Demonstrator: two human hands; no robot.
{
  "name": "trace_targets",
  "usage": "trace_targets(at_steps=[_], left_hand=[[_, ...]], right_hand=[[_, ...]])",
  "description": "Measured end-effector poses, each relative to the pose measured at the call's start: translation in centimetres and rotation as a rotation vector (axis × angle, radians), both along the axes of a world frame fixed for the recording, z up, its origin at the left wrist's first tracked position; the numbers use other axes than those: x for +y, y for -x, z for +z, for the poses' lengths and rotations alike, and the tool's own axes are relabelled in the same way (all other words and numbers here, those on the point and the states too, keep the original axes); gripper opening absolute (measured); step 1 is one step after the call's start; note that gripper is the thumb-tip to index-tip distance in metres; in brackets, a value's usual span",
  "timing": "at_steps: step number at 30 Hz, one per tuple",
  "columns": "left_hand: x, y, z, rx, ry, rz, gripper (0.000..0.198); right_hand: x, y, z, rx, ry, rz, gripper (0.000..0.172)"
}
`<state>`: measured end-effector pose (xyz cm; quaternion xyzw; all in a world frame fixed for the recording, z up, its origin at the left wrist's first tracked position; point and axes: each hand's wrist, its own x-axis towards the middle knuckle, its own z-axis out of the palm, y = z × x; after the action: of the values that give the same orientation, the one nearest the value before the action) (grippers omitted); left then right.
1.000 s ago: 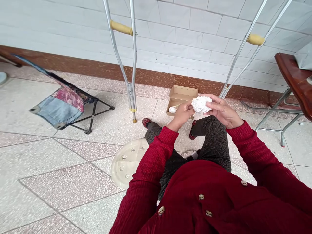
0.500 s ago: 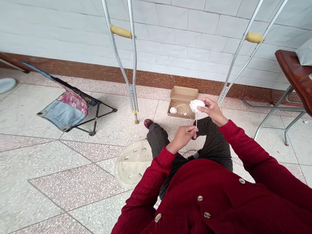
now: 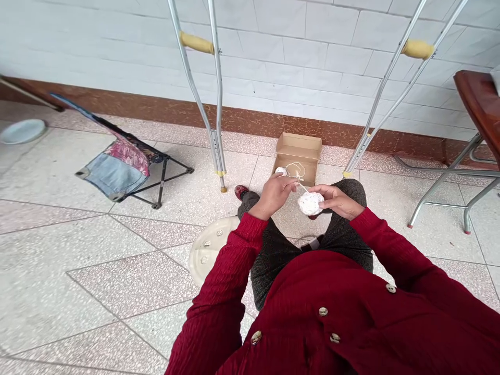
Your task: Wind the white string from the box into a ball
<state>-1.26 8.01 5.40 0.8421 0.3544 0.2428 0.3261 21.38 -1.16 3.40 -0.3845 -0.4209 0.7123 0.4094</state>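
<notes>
A white ball of yarn (image 3: 310, 203) is gripped at its right side by my right hand (image 3: 336, 201), in front of my knees. My left hand (image 3: 275, 195) is closed in a pinch on the white yarn strand (image 3: 303, 186), just up and left of the ball. Beyond the hands, an open cardboard box (image 3: 300, 147) stands on the floor near the wall. Inside it lie a smaller white yarn ball (image 3: 280, 171) and loose loops of yarn, partly hidden behind my left hand.
A crutch (image 3: 217, 130) leans on the wall at left, and another crutch (image 3: 371, 114) at right. To the left is a folding chair (image 3: 121, 166). A pale plastic stool (image 3: 205, 250) with holes is beside my left leg. A brown-topped table (image 3: 476, 104) stands at right.
My left hand has risen from below the yarn ball to its upper left, still pinching the strand. The right hand has lowered the ball toward me. The view has shifted slightly.
</notes>
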Motion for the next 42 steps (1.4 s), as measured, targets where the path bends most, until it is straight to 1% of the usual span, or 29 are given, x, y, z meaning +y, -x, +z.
trace_targets(at_steps=[3,6,7,9,11,14,16,18,19,20,21,22,24,27,30,31,33,37,40,42], left_hand=[[-1.1,-1.0,-1.7,-0.063,0.089,-0.005,0.03],[-3.6,-2.2,-2.9,-0.123,0.237,-0.031,0.033],[-4.5,-2.4,-3.1,-0.142,0.284,-0.045,0.034],[-6.2,-2.6,-3.5,-0.155,0.352,-0.074,0.035],[-7.6,-2.3,-3.7,-0.129,0.413,-0.106,0.036],[-9.0,-1.5,-3.6,-0.084,0.505,-0.158,0.038],[-9.6,-1.0,-3.2,-0.077,0.507,-0.181,0.038],[-9.8,-0.6,-2.6,-0.058,0.438,-0.199,0.038],[-9.7,-0.4,-2.3,-0.039,0.381,-0.204,0.038],[-9.6,-0.3,-2.1,-0.017,0.314,-0.2,0.037],[-9.4,0.0,-1.9,0.003,0.244,-0.191,0.035],[-9.1,0.2,-1.7,0.016,0.176,-0.174,0.032],[-8.4,0.7,-1.6,0.03,0.054,-0.138,0.026],[-7.8,1.1,-1.5,0.058,-0.088,-0.129,0.023],[-7.9,1.0,-1.5,0.082,-0.179,-0.152,0.025],[-7.9,0.9,-1.6,0.087,-0.203,-0.149,0.025],[-7.9,0.9,-2.0,0.09,-0.236,-0.134,0.024],[-7.5,1.3,-2.5,0.024,-0.218,-0.088,0.024],[-6.9,1.4,-2.1,-0.011,-0.196,-0.05,0.027],[-6.3,1.4,-1.8,0.016,-0.196,-0.017,0.028]], right_hand=[[-0.4,-0.3,2.1,0.138,0.007,-0.02,0.059],[0.2,-0.5,4.0,0.167,-0.021,-0.114,0.066],[0.5,-0.6,4.6,0.139,-0.014,-0.155,0.063],[1.2,-1.0,5.4,0.042,0.025,-0.256,0.053],[1.8,-1.5,5.8,-0.053,0.061,-0.344,0.043],[2.3,-2.3,5.3,-0.152,0.035,-0.434,0.04],[2.5,-2.2,4.1,-0.282,-0.06,-0.508,0.041],[2.2,-1.6,2.3,-0.486,-0.185,-0.546,0.043],[1.9,-1.2,1.3,-0.591,-0.229,-0.516,0.043],[1.5,-0.6,0.3,-0.658,-0.236,-0.452,0.043],[1.0,-0.1,-0.5,-0.68,-0.219,-0.383,0.044],[0.4,0.4,-1.3,-0.663,-0.189,-0.32,0.046],[-0.9,1.0,-2.1,-0.543,-0.08,-0.164,0.048],[-2.6,1.2,-2.1,-0.302,0.112,0.048,0.048],[-3.7,0.7,-1.4,-0.129,0.238,0.167,0.049],[-3.9,0.5,-1.2,-0.082,0.265,0.176,0.049],[-4.2,0.3,-0.7,0.003,0.301,0.146,0.051],[-4.2,0.4,0.5,0.114,0.287,0.054,0.053],[-3.8,0.9,1.5,0.144,0.24,0.059,0.053],[-3.3,1.2,2.2,0.165,0.197,0.058,0.055]])
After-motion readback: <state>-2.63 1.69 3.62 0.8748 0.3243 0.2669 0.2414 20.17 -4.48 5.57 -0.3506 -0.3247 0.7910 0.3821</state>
